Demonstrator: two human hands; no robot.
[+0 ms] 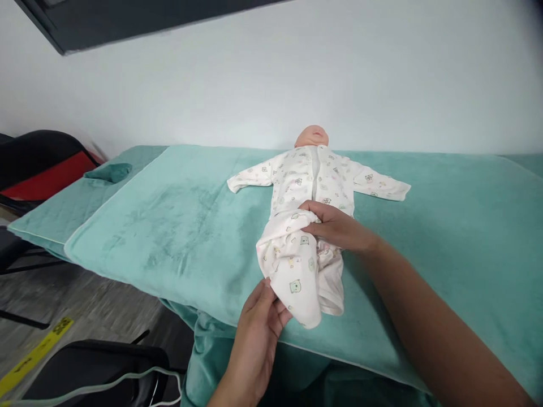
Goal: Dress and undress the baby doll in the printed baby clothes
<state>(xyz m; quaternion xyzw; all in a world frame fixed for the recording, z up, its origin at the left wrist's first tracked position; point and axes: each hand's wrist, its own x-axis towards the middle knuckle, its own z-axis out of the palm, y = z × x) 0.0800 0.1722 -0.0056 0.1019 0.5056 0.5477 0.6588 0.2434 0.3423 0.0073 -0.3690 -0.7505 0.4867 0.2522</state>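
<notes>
On the green-covered bed lies a baby doll (311, 137) on its back, its head toward the wall. It wears a white printed long-sleeved top (292, 172) with both sleeves spread out sideways. White baby pants (292, 265) with the same animal print cover its lower part, one leg bunched and lifted. My left hand (261, 325) pinches the pants near the lower left edge of that leg. Up at the waist, my right hand (335, 226) grips the cloth of the pants between thumb and fingers. The doll's legs and hands are hidden by the fabric.
The green bed cover (178, 226) reaches to the white wall (254, 85). A black and red chair (51, 164) stands at the left end. Nearer, a black chair (97, 367) with a pale cable (106, 384) is at the lower left, by yellow floor tape (36, 356).
</notes>
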